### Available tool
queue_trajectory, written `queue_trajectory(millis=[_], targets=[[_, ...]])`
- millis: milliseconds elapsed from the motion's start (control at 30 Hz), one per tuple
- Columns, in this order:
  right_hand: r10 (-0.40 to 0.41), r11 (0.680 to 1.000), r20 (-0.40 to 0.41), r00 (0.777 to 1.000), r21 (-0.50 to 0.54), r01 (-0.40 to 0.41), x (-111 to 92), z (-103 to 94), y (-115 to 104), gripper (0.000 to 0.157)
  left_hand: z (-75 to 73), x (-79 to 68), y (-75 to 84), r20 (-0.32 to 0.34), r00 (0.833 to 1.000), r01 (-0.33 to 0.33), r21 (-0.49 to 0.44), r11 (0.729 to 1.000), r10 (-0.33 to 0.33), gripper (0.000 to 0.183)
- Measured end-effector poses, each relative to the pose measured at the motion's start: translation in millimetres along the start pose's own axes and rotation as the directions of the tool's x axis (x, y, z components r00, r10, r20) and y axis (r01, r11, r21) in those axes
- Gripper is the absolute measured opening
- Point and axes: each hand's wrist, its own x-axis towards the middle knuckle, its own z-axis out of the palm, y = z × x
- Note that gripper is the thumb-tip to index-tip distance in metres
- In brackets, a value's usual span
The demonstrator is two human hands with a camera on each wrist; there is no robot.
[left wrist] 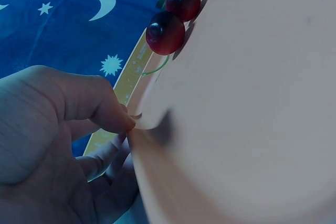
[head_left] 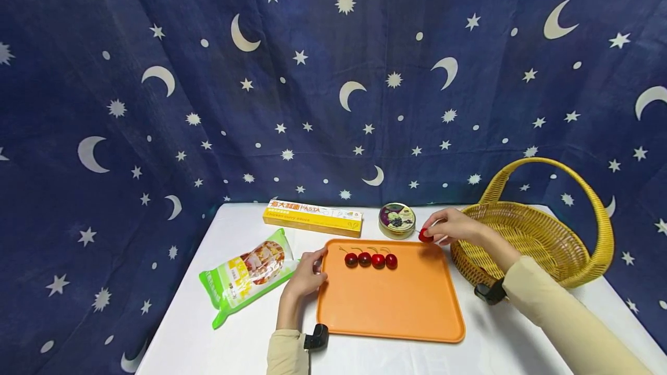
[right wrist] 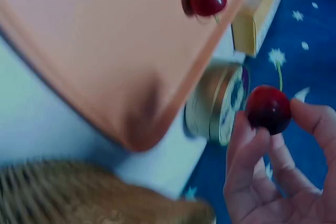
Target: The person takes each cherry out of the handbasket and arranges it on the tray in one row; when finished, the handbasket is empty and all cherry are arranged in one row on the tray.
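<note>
An orange tray [head_left: 385, 305] lies on the white table, with several dark red cherries [head_left: 364, 259] in a row near its far edge, stems pointing away. My left hand [head_left: 308, 275] grips the tray's left rim, thumb on top and fingers below, as the left wrist view shows. Over the tray's far right corner, my right hand [head_left: 452, 225] pinches another cherry [right wrist: 268, 109] between thumb and fingertips; its green stem [right wrist: 280, 77] sticks out free. That held cherry is raised above the tray's surface.
A wicker basket [head_left: 599, 247] with a tall handle stands right of the tray. Behind the tray are a round tin [head_left: 397, 220] and a yellow pasta box [head_left: 312, 220]. To the left lies a green and white food packet [head_left: 250, 276]. A starry blue curtain [head_left: 312, 74] backs the table.
</note>
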Motion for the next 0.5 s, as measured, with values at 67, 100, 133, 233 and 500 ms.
queue_trajectory(millis=[67,100,133,233,500], targets=[[0.01,1.0,-0.032,0.999,-0.008,-0.011,6,11.2,2,0.026,0.1,-0.3,-0.3,-0.001,1.0,-0.002,-0.004,1.0,0.002,0.069],[0.02,1.0,-0.048,0.999,0.001,-0.02,10,16.5,4,0.023,0.0,-0.7,-0.5,-0.002,1.0,-0.003,-0.005,1.0,0.003,0.069],[0.023,1.0,-0.057,0.998,0.009,-0.023,12,21.7,5,0.02,0.2,-0.8,-1.1,-0.004,1.0,-0.006,-0.008,1.0,0.006,0.069],[0.031,0.998,-0.061,0.998,0.05,-0.028,18,35.0,13,0.016,-0.7,-2.6,-2.1,-0.01,0.998,-0.055,-0.012,0.998,0.055,0.068],[0.092,0.99,-0.045,0.995,0.115,-0.086,25,57.0,30,0.027,-0.7,0.0,-1.5,-0.005,1.0,-0.014,0.017,1.0,0.014,0.069]])
